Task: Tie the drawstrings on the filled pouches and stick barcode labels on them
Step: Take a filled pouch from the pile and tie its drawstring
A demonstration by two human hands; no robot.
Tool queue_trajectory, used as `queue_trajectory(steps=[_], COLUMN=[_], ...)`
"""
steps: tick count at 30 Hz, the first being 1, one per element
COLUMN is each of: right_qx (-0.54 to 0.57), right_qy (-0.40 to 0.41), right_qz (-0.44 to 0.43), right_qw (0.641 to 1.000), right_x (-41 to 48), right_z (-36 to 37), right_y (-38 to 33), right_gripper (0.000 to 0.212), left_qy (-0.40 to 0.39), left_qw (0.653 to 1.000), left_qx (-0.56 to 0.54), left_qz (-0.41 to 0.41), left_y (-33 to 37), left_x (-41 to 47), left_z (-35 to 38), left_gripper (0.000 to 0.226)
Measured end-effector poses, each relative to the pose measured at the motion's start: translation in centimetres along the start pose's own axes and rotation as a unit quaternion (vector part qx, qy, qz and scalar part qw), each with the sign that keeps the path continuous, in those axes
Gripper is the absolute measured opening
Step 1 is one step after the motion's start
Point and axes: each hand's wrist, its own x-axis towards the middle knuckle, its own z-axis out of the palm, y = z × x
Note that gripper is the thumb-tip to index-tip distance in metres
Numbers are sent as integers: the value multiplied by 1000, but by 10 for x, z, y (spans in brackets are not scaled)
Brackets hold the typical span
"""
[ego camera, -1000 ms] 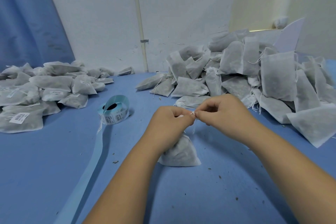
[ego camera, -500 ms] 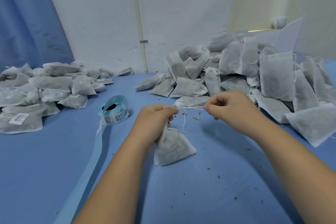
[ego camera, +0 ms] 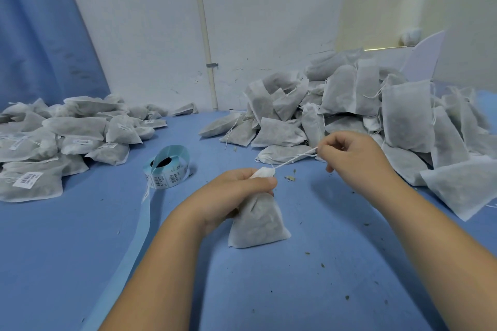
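Observation:
A filled white pouch (ego camera: 256, 222) stands on the blue table (ego camera: 309, 290) at the centre. My left hand (ego camera: 231, 195) grips its gathered neck, fingers curled round it. The white drawstring (ego camera: 294, 159) runs taut from the neck up and right to my right hand (ego camera: 352, 160), which pinches its end. A roll of barcode labels (ego camera: 168, 169) lies left of my hands, its blue backing strip (ego camera: 134, 244) trailing toward the table's front edge.
A heap of labelled pouches (ego camera: 64, 137) covers the far left of the table. A larger pile of untied pouches (ego camera: 376, 115) fills the right side up to the wall. Dried herb crumbs (ego camera: 290, 177) are scattered on the cloth.
My hands were together at the pouch neck a second ago. Since then my right hand has drawn the string out to the right and slightly up, pulling it taut.

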Motion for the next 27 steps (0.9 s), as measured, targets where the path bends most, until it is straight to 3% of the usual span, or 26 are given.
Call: queue_trajectory(steps=[3,6,10,13,18,22,27], right_qx=[7,12,34,59,47,-46,-141], right_qy=[22,31,28,12,-47,-92,-125], right_qz=[1,5,-8,-47,-159,-272,-314], right_qw=[1000,999,999,997,985,957,930], right_x=[2,2,0,-6,-25,-36,-39], right_z=[-2,-3,-2,4,24,33,32], right_y=[0,-1,-4,-10,-21,-25,-21], right_gripper=[14,13,13,16,21,20,8], left_qy=[-56,-90,4,73,91,76,68], left_qw=[998,995,1000,997,994,995,990], left_qx=[-18,-24,-9,-14,-58,-59,-121], left_qz=[-16,-22,-29,-35,-30,-18,-21], left_y=[-3,-5,-6,-7,-6,-3,-1], left_x=[0,0,5,9,10,10,8], left_z=[-2,-3,-2,1,10,18,16], left_gripper=[66,59,25,21,25,34,52])
